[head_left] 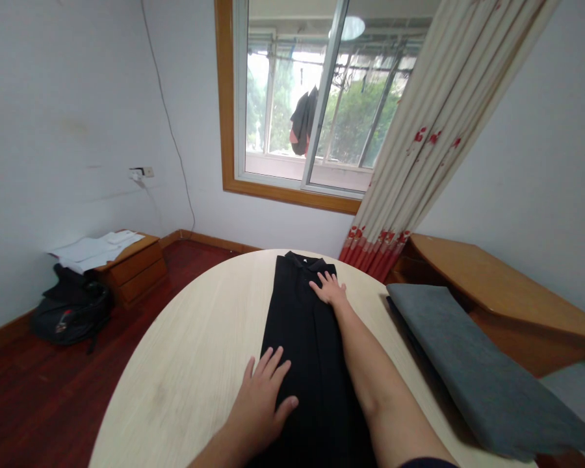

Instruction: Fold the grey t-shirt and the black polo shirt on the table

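Note:
A black collared shirt (297,331), its sides folded in to a long narrow strip, lies on the round pale wooden table (199,325). Its collar points away from me, toward the window. My right hand (329,288) rests with fingers spread on the shirt's upper right part, just below the collar. Closer to me, my left hand (266,393) is over the shirt's left edge, fingers apart and palm down. Neither hand grips anything. My right forearm covers part of the shirt's right edge, and the near end of the shirt runs out of view.
Folded grey fabric (468,364) lies along the table's right side, beside a wooden desk (497,279). A long curtain (419,149) hangs by the window. On the left floor are a small drawer cabinet (141,270) with papers and a black bag (71,312).

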The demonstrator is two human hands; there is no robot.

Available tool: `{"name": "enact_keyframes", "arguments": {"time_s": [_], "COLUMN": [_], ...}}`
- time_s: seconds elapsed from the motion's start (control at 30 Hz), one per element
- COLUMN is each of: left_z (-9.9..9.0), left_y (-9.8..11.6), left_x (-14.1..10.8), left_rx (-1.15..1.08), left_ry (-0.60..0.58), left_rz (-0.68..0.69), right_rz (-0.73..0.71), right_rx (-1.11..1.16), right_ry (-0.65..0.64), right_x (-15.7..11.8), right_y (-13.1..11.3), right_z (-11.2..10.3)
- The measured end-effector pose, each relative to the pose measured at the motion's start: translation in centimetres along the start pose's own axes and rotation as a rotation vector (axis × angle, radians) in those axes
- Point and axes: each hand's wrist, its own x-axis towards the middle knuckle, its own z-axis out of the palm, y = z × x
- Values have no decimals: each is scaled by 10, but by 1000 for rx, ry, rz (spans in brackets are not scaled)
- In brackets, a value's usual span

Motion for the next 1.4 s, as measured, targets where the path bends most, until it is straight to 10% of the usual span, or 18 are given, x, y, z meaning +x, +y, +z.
{"name": "enact_keyframes", "arguments": {"time_s": [0.23, 0.67, 0.9, 1.4], "left_z": [0, 16, 20, 26], "left_y": [-4, -14, -18, 11], "left_x": [3, -10, -72, -83], "left_rx": [75, 296, 278, 152], "left_ry": [-1, 29, -94, -153], "left_rz": [-8, 132, 444, 788], "right_rz": [-51, -530, -568, -514], "right_rx": [205, 64, 100, 120], "right_ry": [38, -49, -156, -108], "right_x": [-32, -300, -412, -438], "right_y": [27, 30, 18, 5], "right_z": [-14, -12, -13, -11]}}
